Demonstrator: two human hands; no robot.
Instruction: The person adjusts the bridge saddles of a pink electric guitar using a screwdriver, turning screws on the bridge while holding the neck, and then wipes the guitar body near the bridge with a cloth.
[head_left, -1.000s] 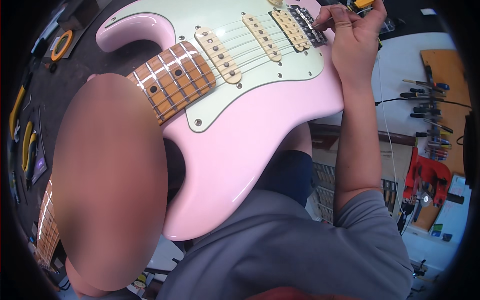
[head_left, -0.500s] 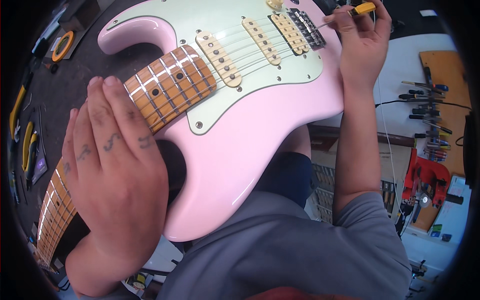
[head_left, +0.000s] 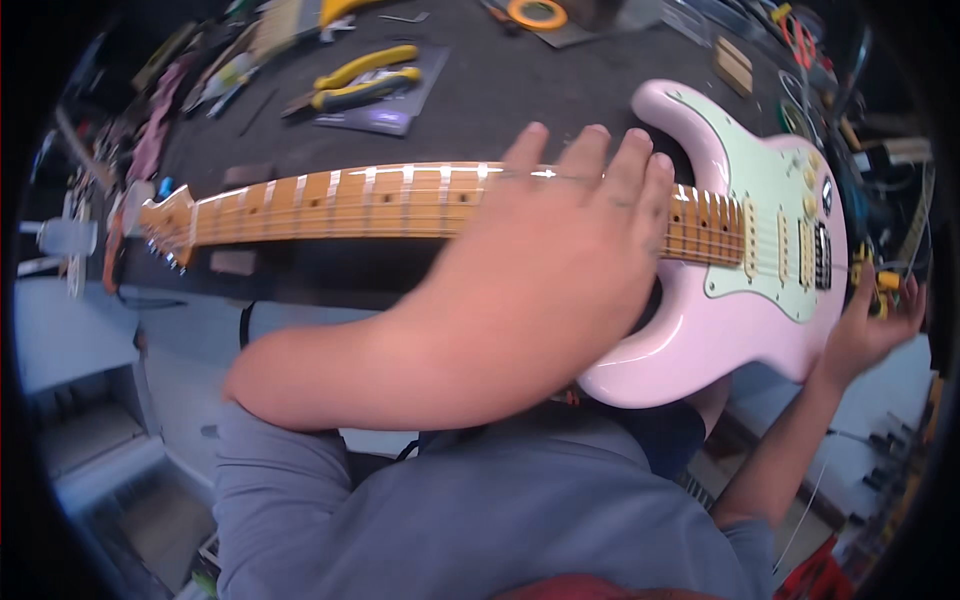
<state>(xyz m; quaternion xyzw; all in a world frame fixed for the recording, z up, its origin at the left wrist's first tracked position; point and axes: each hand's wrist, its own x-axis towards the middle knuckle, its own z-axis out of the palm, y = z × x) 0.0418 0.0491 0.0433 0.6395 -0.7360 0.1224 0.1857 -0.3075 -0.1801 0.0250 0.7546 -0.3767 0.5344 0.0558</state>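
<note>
A pink electric guitar [head_left: 690, 345] with a pale green pickguard lies flat, its maple neck [head_left: 330, 203] stretching left to the headstock [head_left: 172, 222]. My left hand [head_left: 575, 235] rests across the neck near the body, palm down and fingers stretched out over the strings. At the bridge [head_left: 822, 256], on the far right, my right hand [head_left: 868, 325] pinches a yellow-handled screwdriver [head_left: 882, 281]. Its thin shaft points toward the bridge saddles; whether the tip touches them is too small to tell.
Yellow-and-black pliers [head_left: 368, 82] lie on the dark bench behind the neck. Farther back are an orange tape roll [head_left: 537, 12] and a small wooden block [head_left: 733, 66]. A clear plastic piece [head_left: 68, 237] sits beyond the headstock. Tools crowd the bench's left and right sides.
The head view has swung left and back, so the whole neck and headstock now show. My left hand stays flat over the neck; the right still holds the screwdriver at the bridge.
</note>
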